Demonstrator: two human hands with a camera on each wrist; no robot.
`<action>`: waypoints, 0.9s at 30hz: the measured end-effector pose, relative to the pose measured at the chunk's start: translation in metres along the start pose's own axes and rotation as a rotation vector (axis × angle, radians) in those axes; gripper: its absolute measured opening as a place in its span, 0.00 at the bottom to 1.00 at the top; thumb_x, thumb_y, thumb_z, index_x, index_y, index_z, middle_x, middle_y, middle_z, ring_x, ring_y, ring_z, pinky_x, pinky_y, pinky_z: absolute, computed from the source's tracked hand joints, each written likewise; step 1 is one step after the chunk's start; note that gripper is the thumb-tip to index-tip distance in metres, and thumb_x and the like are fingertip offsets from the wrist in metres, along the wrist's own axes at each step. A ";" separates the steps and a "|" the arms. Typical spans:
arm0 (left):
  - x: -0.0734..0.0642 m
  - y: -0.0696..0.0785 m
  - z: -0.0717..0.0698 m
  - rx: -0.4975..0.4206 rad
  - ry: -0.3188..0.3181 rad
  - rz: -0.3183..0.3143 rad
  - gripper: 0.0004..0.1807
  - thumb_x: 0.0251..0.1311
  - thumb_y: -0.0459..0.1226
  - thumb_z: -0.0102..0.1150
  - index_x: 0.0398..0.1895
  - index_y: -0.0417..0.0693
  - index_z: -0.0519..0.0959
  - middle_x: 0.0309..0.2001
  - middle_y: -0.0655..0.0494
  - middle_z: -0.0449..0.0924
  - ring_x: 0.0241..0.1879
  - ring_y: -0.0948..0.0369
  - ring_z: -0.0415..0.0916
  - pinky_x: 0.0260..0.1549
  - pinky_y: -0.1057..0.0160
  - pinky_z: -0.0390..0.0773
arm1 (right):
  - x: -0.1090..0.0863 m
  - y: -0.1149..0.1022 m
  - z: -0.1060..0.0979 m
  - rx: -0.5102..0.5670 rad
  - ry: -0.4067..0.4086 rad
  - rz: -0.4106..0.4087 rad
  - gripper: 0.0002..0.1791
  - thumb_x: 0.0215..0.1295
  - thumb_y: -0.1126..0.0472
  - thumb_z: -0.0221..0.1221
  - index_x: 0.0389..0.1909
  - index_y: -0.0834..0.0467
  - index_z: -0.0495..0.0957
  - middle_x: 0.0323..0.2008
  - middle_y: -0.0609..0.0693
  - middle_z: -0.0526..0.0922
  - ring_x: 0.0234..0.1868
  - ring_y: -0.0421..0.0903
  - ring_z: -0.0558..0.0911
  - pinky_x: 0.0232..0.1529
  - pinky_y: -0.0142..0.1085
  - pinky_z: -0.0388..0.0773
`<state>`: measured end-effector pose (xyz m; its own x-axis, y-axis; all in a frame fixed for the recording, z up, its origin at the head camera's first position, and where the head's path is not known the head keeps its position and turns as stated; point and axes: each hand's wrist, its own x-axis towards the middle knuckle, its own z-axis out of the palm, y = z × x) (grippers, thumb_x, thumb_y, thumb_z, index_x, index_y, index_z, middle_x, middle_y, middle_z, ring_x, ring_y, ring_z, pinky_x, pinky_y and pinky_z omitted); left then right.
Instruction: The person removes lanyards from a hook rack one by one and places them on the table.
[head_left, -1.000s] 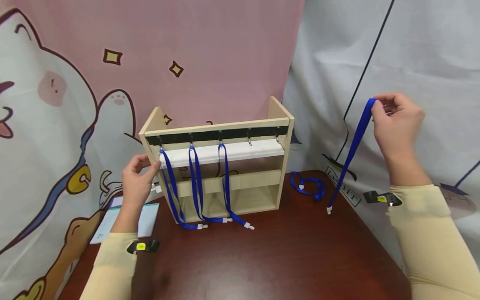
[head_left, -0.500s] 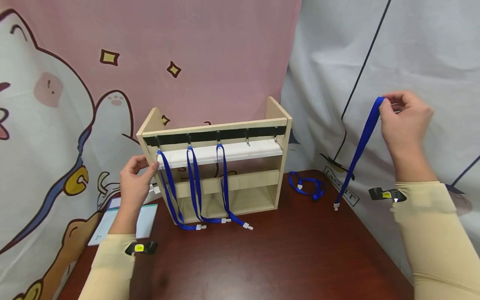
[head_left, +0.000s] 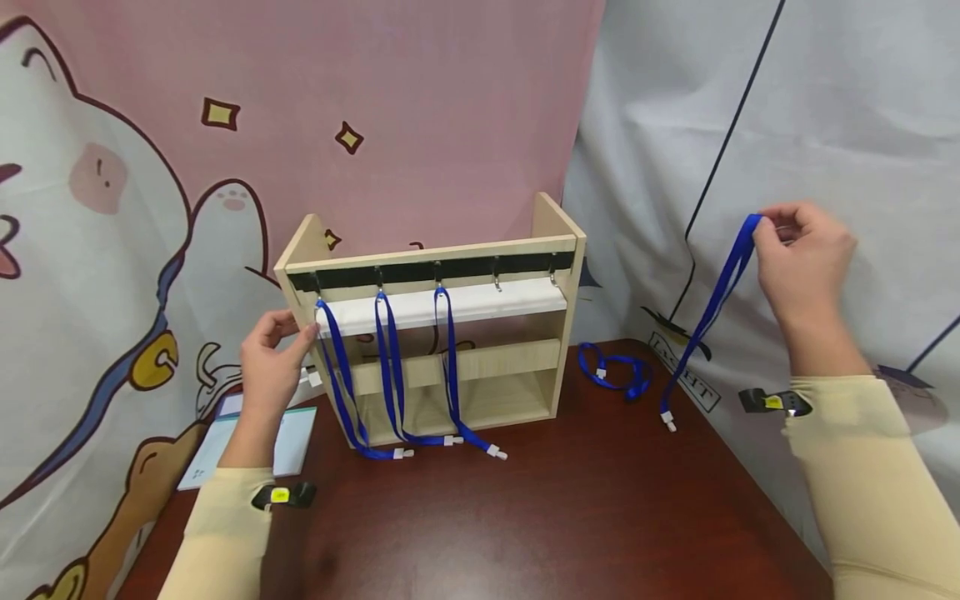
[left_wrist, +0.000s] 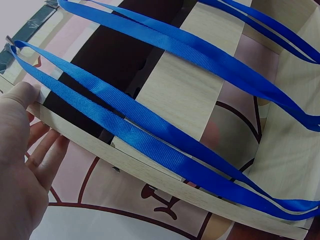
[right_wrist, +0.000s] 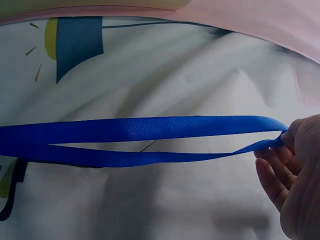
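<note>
Lanyard [right_wrist: 150, 128] hangs right of the rack [head_left: 495, 360], pinched at its top by the right hand [head_left: 806, 258], probably light, limp and best taken there, while the left hand [head_left: 272, 362] grips the rack's left side.

Left hand [head_left: 272, 358]: thumb opposed to bent fingers, gripping.
Right hand [head_left: 806, 258]: raised higher, thumb and fingers pinching.
Forearms [head_left: 862, 467]: sleeved, reaching forward, well apart.
</note>
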<state>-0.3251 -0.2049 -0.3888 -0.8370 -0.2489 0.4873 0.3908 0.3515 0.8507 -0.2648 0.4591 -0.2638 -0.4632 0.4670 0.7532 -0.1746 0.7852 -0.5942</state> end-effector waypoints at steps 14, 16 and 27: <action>0.001 -0.001 0.000 -0.016 -0.004 -0.005 0.18 0.73 0.44 0.75 0.59 0.47 0.85 0.51 0.55 0.88 0.56 0.62 0.80 0.63 0.46 0.73 | -0.026 0.029 0.000 -0.052 -0.063 -0.023 0.16 0.78 0.56 0.60 0.50 0.63 0.91 0.34 0.29 0.78 0.31 0.22 0.74 0.34 0.20 0.67; 0.000 -0.001 0.000 -0.018 -0.008 -0.009 0.18 0.73 0.44 0.74 0.60 0.47 0.85 0.52 0.55 0.88 0.57 0.62 0.80 0.63 0.45 0.72 | -0.032 0.033 0.002 -0.057 -0.078 -0.042 0.16 0.78 0.56 0.60 0.49 0.64 0.90 0.36 0.38 0.83 0.31 0.21 0.74 0.34 0.19 0.67; 0.002 -0.002 0.000 -0.016 -0.001 -0.009 0.17 0.73 0.42 0.74 0.60 0.46 0.85 0.51 0.55 0.88 0.57 0.62 0.80 0.64 0.44 0.72 | -0.059 0.050 0.006 -0.035 -0.111 -0.104 0.13 0.77 0.60 0.62 0.47 0.66 0.90 0.39 0.62 0.89 0.32 0.18 0.72 0.34 0.17 0.65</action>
<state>-0.3271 -0.2055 -0.3895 -0.8412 -0.2508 0.4791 0.3893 0.3342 0.8584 -0.2515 0.4684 -0.3393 -0.5381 0.3364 0.7728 -0.1967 0.8415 -0.5032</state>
